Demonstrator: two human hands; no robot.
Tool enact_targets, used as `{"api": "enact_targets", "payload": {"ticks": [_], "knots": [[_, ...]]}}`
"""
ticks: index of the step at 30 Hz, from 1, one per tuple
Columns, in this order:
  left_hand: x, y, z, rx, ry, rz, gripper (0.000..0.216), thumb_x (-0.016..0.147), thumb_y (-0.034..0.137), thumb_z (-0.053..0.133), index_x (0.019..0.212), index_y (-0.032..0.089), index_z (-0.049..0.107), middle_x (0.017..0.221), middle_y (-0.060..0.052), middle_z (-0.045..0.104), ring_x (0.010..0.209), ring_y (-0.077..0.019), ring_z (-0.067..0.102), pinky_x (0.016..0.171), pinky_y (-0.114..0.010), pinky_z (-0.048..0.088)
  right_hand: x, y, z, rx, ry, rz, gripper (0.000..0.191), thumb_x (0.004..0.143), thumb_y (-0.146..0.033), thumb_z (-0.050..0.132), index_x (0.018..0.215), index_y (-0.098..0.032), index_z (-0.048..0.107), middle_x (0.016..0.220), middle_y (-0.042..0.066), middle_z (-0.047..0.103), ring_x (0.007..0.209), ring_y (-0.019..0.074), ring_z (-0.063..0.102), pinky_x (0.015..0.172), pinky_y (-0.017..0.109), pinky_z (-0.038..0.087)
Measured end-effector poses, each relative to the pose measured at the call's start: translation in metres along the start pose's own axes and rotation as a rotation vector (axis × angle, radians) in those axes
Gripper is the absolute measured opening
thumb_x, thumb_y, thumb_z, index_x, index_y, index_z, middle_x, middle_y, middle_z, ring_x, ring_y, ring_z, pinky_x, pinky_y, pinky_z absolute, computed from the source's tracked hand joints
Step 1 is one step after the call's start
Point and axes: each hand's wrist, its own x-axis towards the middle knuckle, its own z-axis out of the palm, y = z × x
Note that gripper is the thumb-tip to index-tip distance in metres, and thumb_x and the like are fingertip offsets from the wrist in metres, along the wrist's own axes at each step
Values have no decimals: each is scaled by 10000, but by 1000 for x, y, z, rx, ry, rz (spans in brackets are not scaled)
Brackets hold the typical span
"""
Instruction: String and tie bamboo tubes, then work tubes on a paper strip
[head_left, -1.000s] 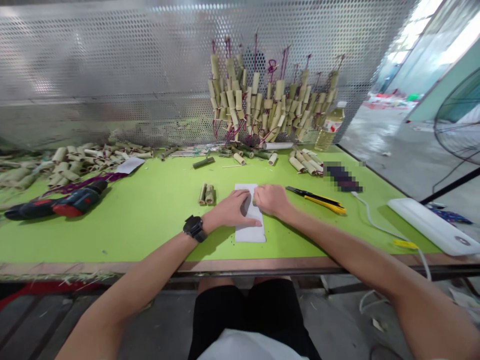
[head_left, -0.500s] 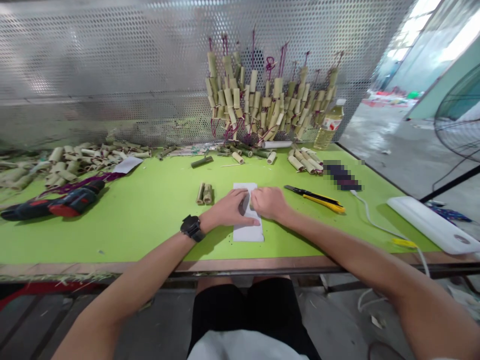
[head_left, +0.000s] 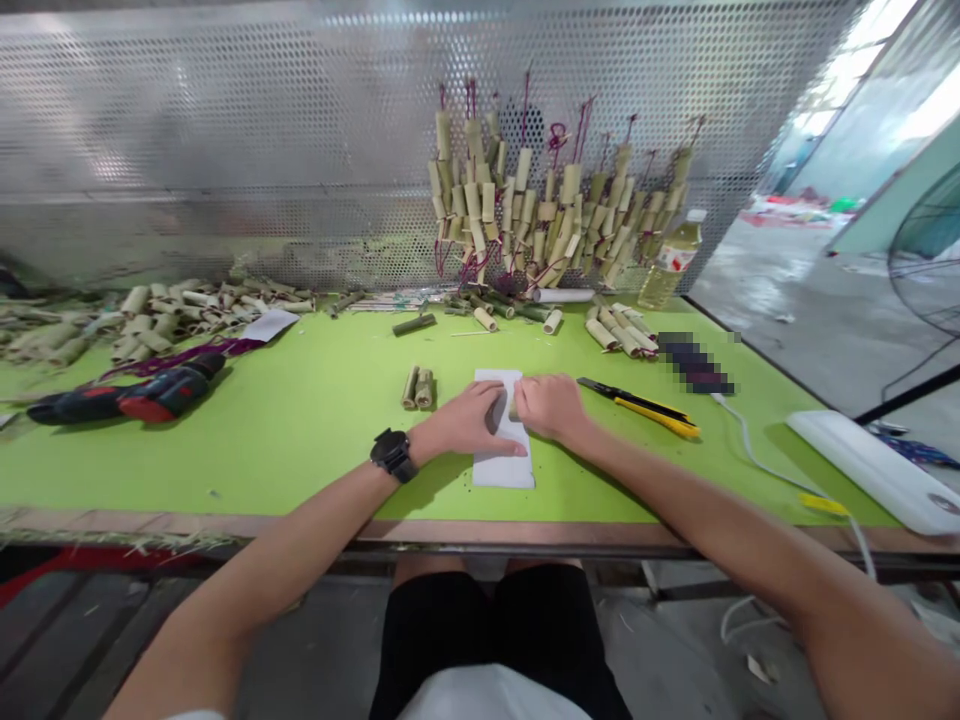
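A white sheet of paper (head_left: 502, 470) lies on the green tabletop in front of me. My left hand (head_left: 472, 418), with a black watch at the wrist, rests on its left side, thumb and fingers apart and nothing held. On the right side of the paper, my right hand (head_left: 551, 405) is closed around a small bamboo piece (head_left: 514, 409); only a tan bit of it shows below the curled fingers. Short bamboo tubes (head_left: 417, 388) stand together just left of the paper. Right of my right hand lies a yellow and black utility knife (head_left: 641, 406).
A cordless drill (head_left: 161, 388) and a heap of bamboo pieces (head_left: 150, 320) lie at left. Strung bamboo pieces (head_left: 525, 210) hang on the perforated metal panel (head_left: 300, 130). An oil bottle (head_left: 675, 260), a bamboo bundle (head_left: 621, 328) and a white device (head_left: 874, 470) with a cable are at right.
The whole view has shifted slightly, so things appear further right. Both hands keep nearly the same place on the paper, the right still closed and the left still spread.
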Motion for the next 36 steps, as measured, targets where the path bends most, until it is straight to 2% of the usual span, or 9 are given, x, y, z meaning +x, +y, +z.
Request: {"api": "enact_targets", "payload": {"ticks": [4,10,14,20,28,31,36], "knots": [[1,0,0,5,-9,-14,1182,717,913,722,1561,125,470,1657,-239,446,1533,-438,409,1263,-555,355,6,0,0,0,3,14,560,1086,-269,299,935,-104,812,900,148,809,702,209,688,633,314,382],[1,-2,2,-7,29,41,1083,718,885,747,1514,184,528,1607,-203,517,1503,-423,455,1247,-564,386,2,-2,-1,38,-40,-5,542,1088,-296,325,894,-119,798,881,144,803,703,202,689,593,291,363],[1,-3,3,7,23,3,1153,705,903,738,1546,154,493,1630,-224,486,1515,-437,440,1247,-568,384,4,-1,-1,37,-35,38,570,1096,-282,295,920,-106,807,906,156,809,717,204,697,603,291,377],[0,-1,1,-2,22,32,1077,730,882,736,1504,160,536,1604,-198,519,1506,-422,452,1256,-555,385,1,-3,-2,49,-31,14,495,1073,-291,366,884,-116,790,888,146,810,696,195,691,572,290,338],[0,-1,1,12,2,3,1120,721,909,720,1543,183,495,1634,-193,487,1518,-437,434,1249,-577,381,-3,0,-3,37,-4,61,559,1095,-333,317,923,-126,807,947,159,824,734,212,707,612,295,372],[0,-1,1,6,9,18,1101,725,903,720,1522,172,513,1616,-187,506,1522,-435,428,1257,-571,377,-6,-1,-4,5,-27,76,570,1092,-339,317,931,-132,823,928,166,826,756,236,722,625,306,377],[1,-2,2,11,5,-5,1149,720,904,726,1550,146,487,1644,-204,473,1537,-428,413,1268,-539,372,3,-1,-6,15,-45,96,598,1093,-308,292,916,-102,824,890,168,815,717,222,706,605,301,377]]}}
